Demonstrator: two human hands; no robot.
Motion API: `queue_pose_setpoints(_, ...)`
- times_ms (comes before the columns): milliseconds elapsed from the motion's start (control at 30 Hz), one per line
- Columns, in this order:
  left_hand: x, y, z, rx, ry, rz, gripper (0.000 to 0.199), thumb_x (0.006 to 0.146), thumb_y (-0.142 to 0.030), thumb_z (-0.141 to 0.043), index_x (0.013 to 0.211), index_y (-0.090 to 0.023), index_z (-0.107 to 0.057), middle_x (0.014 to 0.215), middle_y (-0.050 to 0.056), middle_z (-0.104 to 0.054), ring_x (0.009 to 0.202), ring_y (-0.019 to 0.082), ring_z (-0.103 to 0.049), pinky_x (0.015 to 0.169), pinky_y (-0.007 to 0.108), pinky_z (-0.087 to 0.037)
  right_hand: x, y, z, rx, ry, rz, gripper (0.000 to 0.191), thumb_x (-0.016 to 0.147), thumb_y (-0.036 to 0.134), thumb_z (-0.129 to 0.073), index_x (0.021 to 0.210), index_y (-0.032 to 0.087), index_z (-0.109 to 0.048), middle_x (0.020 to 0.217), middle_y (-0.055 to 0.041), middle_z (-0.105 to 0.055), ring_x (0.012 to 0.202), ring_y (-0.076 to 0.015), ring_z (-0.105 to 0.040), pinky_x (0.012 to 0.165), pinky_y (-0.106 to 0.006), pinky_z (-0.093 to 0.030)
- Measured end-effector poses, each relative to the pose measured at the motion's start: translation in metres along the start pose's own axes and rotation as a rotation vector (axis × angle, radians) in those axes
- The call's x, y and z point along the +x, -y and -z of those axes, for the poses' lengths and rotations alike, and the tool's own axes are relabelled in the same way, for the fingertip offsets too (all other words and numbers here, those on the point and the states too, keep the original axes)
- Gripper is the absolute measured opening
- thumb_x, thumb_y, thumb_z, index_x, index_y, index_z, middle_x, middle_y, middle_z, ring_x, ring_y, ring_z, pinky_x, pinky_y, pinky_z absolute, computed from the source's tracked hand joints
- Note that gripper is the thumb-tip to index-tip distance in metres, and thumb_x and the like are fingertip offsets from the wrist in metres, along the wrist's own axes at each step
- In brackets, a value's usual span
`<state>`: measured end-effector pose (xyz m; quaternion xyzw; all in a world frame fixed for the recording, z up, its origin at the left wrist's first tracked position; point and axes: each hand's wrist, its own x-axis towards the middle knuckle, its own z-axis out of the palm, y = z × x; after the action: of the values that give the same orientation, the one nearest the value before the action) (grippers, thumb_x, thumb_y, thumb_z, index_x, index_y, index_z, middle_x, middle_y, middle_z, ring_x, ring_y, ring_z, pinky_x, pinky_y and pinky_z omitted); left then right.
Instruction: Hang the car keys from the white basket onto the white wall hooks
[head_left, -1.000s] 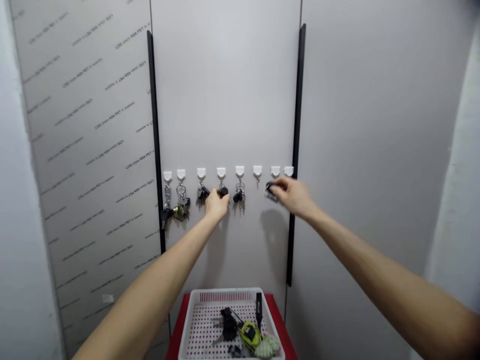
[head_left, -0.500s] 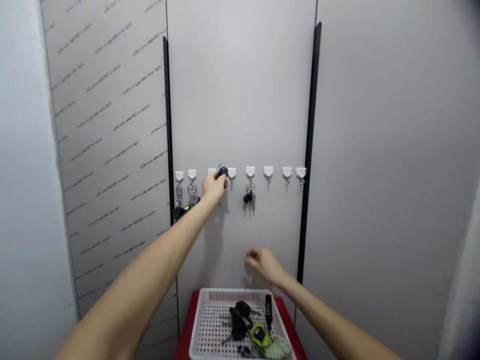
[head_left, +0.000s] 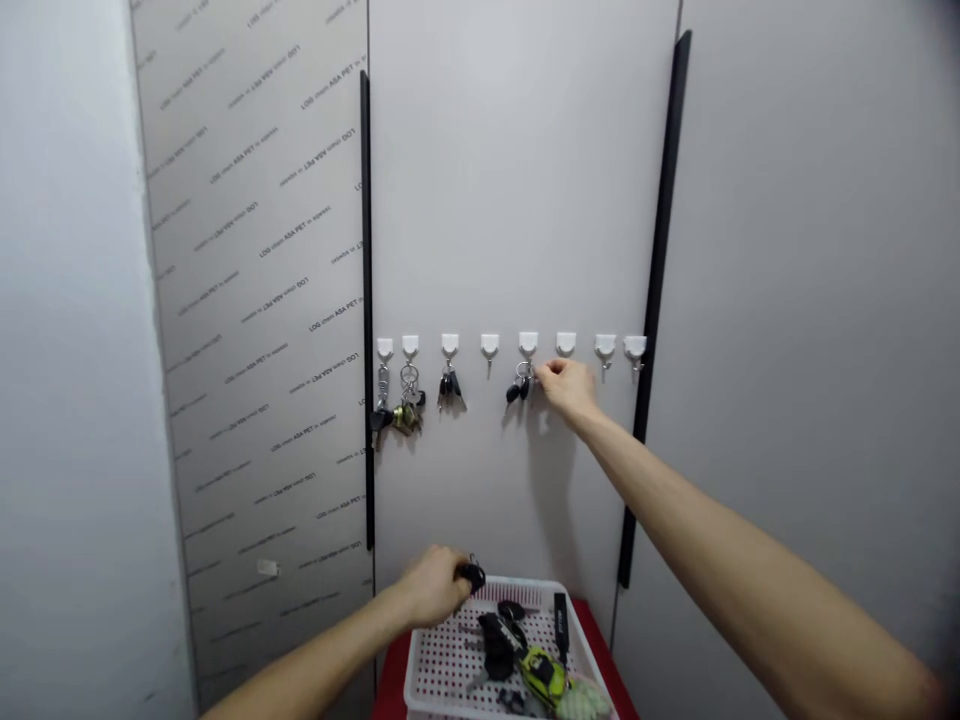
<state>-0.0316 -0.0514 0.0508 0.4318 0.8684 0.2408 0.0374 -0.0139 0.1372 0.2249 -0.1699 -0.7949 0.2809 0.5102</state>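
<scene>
My left hand [head_left: 435,590] is over the left rear part of the white basket, its fingers closed on a black-headed key [head_left: 472,574] with a small ring. Up at the hooks, my right hand [head_left: 568,388] pinches the ring of a bunch of keys [head_left: 519,388] with black heads, which is at the fifth hook [head_left: 529,343] from the left. Whether that ring still rests on the hook, I cannot tell. The white basket [head_left: 412,672] holds several black keys [head_left: 498,645], a yellow-green fob [head_left: 544,675], a black strap [head_left: 561,625] and a pale green piece [head_left: 583,700].
Key bunches hang on the three leftmost hooks, among them brass-coloured keys [head_left: 406,416] and a dark bunch [head_left: 450,390]. The fourth hook [head_left: 490,346] bears nothing. Black vertical handles [head_left: 367,300] flank the white panel. Beneath the basket is a red surface [head_left: 391,680].
My left hand has come down from the hooks to the basket with a black key. My right hand has risen to the bunch at the fifth hook. The view has shifted slightly.
</scene>
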Motion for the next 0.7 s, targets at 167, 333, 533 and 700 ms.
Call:
queue_pose_setpoints(167,0.014,-0.007,0.046,-0.119,-0.293,-0.016,0.028,0.060,-0.016,-0.040,0.083,-0.013,-0.054,0.079,0.006,-0.058,0.069,0.013,-0.051,0.064,0.023,-0.038,0.013,0.020,0.012,0.132,-0.103,0.069,0.020,0.060,0.032,-0.042,0.056,0.014,-0.052,0.053,-0.0011,-0.053,0.049,-0.0101,-0.045,0.048,-0.021,-0.033)
queue_pose_setpoints(333,0.030,-0.009,0.123,-0.264,-0.953,0.127,0.029,0.062,-0.023,-0.044,0.089,-0.016,-0.048,0.088,0.005,-0.052,0.074,0.012,-0.049,0.069,0.023,-0.038,-0.005,0.031,0.011,0.222,0.065,0.216,0.018,0.063,0.031,-0.040,0.060,0.015,-0.049,0.053,0.0010,-0.050,0.047,-0.0081,-0.042,0.048,-0.020,-0.034)
queue_pose_setpoints(533,0.030,0.013,0.138,-0.139,-1.105,0.319,0.045,0.058,-0.033,-0.051,0.098,-0.016,-0.040,0.097,0.007,-0.044,0.090,0.017,-0.042,0.076,0.029,-0.035,-0.105,-0.031,-0.027,0.089,0.813,0.205,0.014,0.064,0.021,-0.037,0.055,0.014,-0.046,0.048,0.0018,-0.047,0.046,-0.0070,-0.041,0.048,-0.019,-0.033)
queue_pose_setpoints(700,0.039,0.014,0.122,0.082,-1.002,0.297,0.041,0.056,-0.036,-0.053,0.094,-0.022,-0.043,0.108,0.006,-0.035,0.098,0.021,-0.037,0.077,0.033,-0.033,-0.166,-0.071,-0.052,-0.038,1.073,0.127,0.015,0.060,0.014,-0.037,0.054,0.012,-0.050,0.045,0.0018,-0.047,0.043,-0.0066,-0.039,0.043,-0.018,-0.029)
